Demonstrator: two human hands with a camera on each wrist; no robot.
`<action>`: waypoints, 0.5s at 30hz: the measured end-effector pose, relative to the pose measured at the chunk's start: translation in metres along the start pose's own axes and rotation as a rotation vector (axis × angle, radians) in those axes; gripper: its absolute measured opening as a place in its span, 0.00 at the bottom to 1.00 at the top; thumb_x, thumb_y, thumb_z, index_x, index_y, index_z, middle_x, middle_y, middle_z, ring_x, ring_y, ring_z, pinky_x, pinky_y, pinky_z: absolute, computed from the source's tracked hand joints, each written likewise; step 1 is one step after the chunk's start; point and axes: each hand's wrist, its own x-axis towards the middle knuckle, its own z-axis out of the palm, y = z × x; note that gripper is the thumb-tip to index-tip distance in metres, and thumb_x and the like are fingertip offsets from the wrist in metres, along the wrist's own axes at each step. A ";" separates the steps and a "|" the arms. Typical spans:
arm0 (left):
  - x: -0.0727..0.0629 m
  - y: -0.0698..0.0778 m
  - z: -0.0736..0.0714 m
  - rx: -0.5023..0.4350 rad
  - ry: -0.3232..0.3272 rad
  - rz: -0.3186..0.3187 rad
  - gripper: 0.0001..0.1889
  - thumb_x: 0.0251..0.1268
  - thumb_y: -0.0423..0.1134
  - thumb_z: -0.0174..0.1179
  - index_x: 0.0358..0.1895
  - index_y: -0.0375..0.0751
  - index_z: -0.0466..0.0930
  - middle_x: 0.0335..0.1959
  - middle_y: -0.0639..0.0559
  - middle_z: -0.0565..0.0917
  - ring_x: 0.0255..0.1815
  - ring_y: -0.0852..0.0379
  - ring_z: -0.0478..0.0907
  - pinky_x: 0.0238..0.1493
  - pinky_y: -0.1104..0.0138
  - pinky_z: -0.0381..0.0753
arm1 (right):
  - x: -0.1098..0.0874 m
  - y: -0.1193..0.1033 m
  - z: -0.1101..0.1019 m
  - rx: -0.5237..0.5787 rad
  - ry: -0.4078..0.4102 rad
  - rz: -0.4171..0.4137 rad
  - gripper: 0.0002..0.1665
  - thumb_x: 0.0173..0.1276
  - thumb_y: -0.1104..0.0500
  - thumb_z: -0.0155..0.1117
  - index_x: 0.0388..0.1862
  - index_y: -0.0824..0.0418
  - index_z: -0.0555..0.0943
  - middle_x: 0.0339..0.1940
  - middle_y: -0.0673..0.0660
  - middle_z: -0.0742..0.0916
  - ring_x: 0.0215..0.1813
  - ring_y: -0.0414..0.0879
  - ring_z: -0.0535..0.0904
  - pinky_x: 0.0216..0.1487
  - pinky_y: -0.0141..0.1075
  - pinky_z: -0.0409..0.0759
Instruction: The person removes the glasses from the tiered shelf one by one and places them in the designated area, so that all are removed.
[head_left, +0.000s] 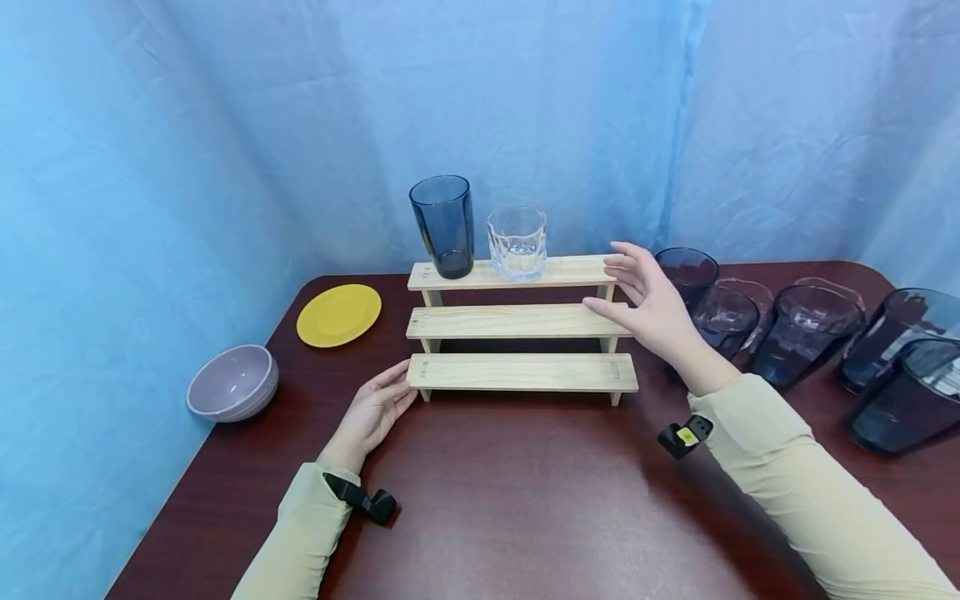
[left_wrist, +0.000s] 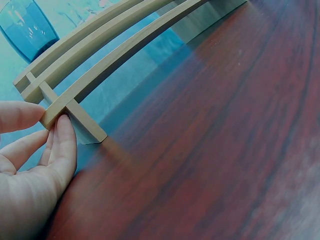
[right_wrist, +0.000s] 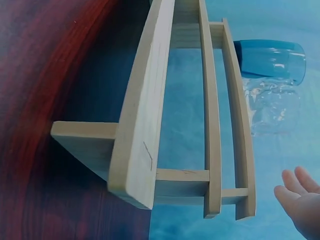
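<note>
A three-tier wooden stand [head_left: 521, 372] rises in steps at the middle of the table. My left hand [head_left: 377, 410] pinches the left end of its lowest board, thumb on top and fingertips below, as the left wrist view shows. By the right end of the upper boards is my right hand [head_left: 651, 307], thumb and fingers spread with nothing between them. On the top board a tall dark blue glass [head_left: 444, 229] stands upright at the left. Beside it is a short clear glass [head_left: 517, 243] with a faceted wall.
Several dark glasses [head_left: 806, 333] stand on the right of the table, partly behind my right arm. A yellow plate [head_left: 339, 316] lies at the back left, and a lilac bowl [head_left: 233, 382] sits at the left edge. Blue cloth [head_left: 525, 100] hangs behind the table.
</note>
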 end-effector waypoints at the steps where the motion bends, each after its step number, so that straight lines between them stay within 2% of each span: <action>1: 0.000 0.000 0.000 0.000 0.000 -0.002 0.29 0.70 0.22 0.37 0.73 0.31 0.47 0.66 0.44 0.63 0.46 0.70 0.76 0.49 0.75 0.74 | 0.002 0.000 0.001 0.003 -0.001 0.004 0.47 0.61 0.55 0.68 0.74 0.54 0.54 0.68 0.62 0.68 0.72 0.54 0.62 0.71 0.45 0.58; 9: 0.001 -0.001 -0.001 -0.001 -0.006 -0.001 0.29 0.69 0.21 0.37 0.74 0.31 0.47 0.70 0.41 0.58 0.46 0.70 0.76 0.49 0.75 0.74 | 0.016 0.003 0.007 -0.009 -0.066 0.059 0.52 0.60 0.50 0.69 0.76 0.53 0.49 0.70 0.61 0.65 0.74 0.54 0.58 0.72 0.46 0.57; 15: -0.001 -0.001 -0.001 0.012 -0.008 0.025 0.30 0.69 0.21 0.39 0.73 0.28 0.46 0.66 0.42 0.62 0.46 0.70 0.77 0.49 0.75 0.75 | 0.026 0.001 0.010 -0.054 -0.070 0.061 0.55 0.59 0.47 0.69 0.76 0.52 0.48 0.71 0.62 0.64 0.74 0.55 0.58 0.71 0.50 0.57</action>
